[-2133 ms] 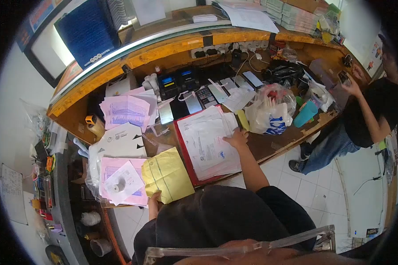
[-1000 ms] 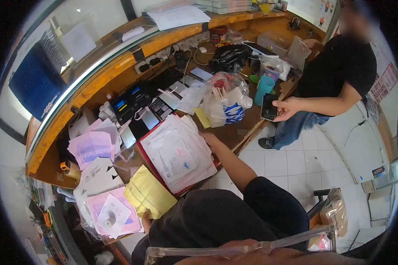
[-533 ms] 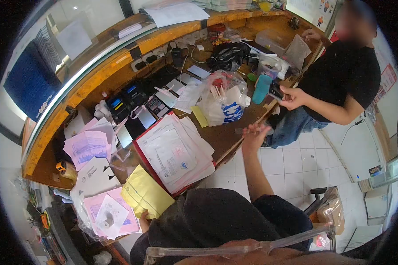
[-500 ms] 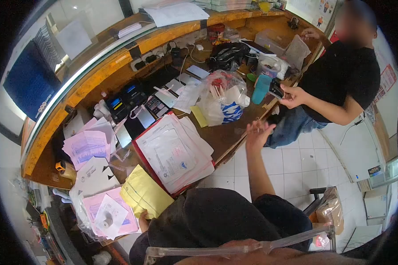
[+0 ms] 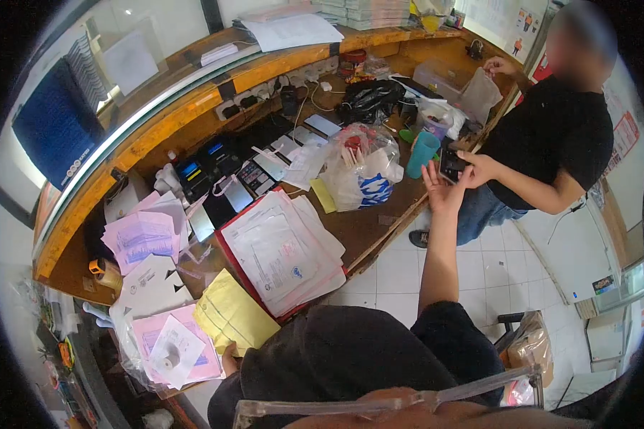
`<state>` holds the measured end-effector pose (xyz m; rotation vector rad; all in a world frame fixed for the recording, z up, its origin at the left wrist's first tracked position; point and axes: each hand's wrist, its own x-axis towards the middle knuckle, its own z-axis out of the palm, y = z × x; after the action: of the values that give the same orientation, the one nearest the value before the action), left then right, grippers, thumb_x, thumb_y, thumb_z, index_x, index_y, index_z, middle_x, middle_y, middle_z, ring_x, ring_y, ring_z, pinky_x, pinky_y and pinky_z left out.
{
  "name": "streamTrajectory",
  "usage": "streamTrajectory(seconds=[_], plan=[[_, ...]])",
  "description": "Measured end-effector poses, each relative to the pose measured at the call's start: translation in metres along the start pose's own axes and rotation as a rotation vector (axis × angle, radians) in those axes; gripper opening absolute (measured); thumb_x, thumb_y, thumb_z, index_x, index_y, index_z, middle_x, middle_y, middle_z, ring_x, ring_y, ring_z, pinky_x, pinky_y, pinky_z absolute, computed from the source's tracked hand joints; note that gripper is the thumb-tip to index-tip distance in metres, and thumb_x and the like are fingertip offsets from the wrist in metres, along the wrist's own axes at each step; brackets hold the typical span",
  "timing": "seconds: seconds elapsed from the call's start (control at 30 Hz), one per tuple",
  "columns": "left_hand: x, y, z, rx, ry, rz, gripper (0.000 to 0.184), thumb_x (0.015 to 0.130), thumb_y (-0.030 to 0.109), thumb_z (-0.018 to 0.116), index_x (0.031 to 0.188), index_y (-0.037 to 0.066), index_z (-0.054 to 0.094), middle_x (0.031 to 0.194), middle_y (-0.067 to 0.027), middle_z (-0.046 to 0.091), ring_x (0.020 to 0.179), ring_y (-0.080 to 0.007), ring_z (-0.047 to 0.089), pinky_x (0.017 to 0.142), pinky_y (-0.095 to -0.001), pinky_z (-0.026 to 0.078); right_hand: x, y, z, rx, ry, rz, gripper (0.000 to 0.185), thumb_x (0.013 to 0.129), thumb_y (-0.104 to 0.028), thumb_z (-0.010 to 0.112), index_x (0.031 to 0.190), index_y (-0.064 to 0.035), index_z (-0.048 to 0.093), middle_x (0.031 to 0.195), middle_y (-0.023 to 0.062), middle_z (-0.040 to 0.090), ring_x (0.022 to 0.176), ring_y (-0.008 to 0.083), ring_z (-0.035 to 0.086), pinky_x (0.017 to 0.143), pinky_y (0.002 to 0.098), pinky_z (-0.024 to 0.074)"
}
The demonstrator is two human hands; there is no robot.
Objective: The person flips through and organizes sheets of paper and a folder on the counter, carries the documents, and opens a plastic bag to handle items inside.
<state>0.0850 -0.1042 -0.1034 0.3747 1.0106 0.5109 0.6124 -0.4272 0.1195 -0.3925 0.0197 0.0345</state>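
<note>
My left hand (image 5: 230,359) is at the lower edge of a folded yellow paper (image 5: 236,312), gripping that edge; most of its fingers are hidden beneath. My right hand (image 5: 444,191) is stretched out with the palm up and fingers apart. Just above it is a dark phone (image 5: 451,164), held by a co-worker's hand (image 5: 479,170). Whether my fingertips touch the phone I cannot tell. A teal cup (image 5: 423,154) stands on the desk just beyond my fingers.
On the wooden desk (image 5: 361,247) lie a red folder with stacked papers (image 5: 283,250), a plastic bag (image 5: 361,168), a card terminal (image 5: 204,168) and pink sheets (image 5: 142,232). The co-worker (image 5: 551,136) in a black shirt stands at right. A chair (image 5: 526,343) is behind my right arm.
My right hand has moved forward and up, from below the co-worker's hand to right beside the phone. The co-worker's hand has dropped slightly. My left hand has stayed on the yellow paper.
</note>
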Motion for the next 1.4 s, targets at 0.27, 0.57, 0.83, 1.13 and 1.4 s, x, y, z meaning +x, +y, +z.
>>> streamTrajectory(seconds=[0.27,0.57,0.83,1.13,1.4], plan=[[-0.021,0.008,0.014,0.108,0.080,-0.083,0.027,0.076,0.016,0.053,0.099,0.004,0.051,0.090,-0.0123,0.060,0.081,-0.0273,0.059,0.068,-0.0372,0.049,-0.030,0.031,-0.043,-0.416,0.110,-0.319,0.031,0.085,-0.017,0.054,0.107,0.0025,0.044,0.100,0.0174,0.051,0.084,0.0278,0.059,0.076,0.0364,0.0518],[-0.047,0.010,0.053,0.024,0.069,-0.003,0.029,0.077,0.014,0.053,0.104,0.003,0.049,0.094,-0.0115,0.060,0.088,-0.0262,0.058,0.078,-0.0374,0.045,-0.104,0.109,-0.117,-1.093,-0.031,-0.017,0.028,0.083,-0.022,0.057,0.096,0.0029,0.055,0.087,0.0080,0.059,0.065,0.0146,0.057,0.058,0.0251,0.0492],[-0.057,0.007,0.062,0.225,0.126,0.223,0.033,0.077,0.011,0.052,0.108,0.003,0.047,0.099,-0.0118,0.059,0.089,-0.0273,0.058,0.080,-0.0395,0.045,-0.072,0.133,-0.109,-1.857,-0.119,0.100,0.038,0.077,-0.031,0.062,0.091,0.0029,0.055,0.086,0.0153,0.059,0.075,0.0308,0.058,0.067,0.0372,0.0461],[-0.025,-0.001,0.019,0.141,0.184,0.127,0.037,0.078,0.011,0.053,0.112,0.001,0.043,0.097,-0.0140,0.057,0.085,-0.0272,0.059,0.070,-0.0373,0.049,-0.139,0.208,-0.087,-2.118,-0.666,-0.264,0.052,0.069,-0.031,0.068,0.105,0.0018,0.051,0.099,0.0197,0.052,0.097,0.0349,0.049,0.083,0.0423,0.0400],[-0.035,-0.002,0.043,0.029,0.065,0.204,0.039,0.079,0.008,0.052,0.115,0.001,0.040,0.100,-0.0134,0.056,0.088,-0.0276,0.058,0.077,-0.0392,0.048,-0.119,0.224,-0.082,-1.978,-0.726,0.091,0.047,0.069,-0.019,0.066,0.110,-0.0020,0.050,0.100,0.0195,0.055,0.097,0.0332,0.052,0.081,0.0417,0.0419]])
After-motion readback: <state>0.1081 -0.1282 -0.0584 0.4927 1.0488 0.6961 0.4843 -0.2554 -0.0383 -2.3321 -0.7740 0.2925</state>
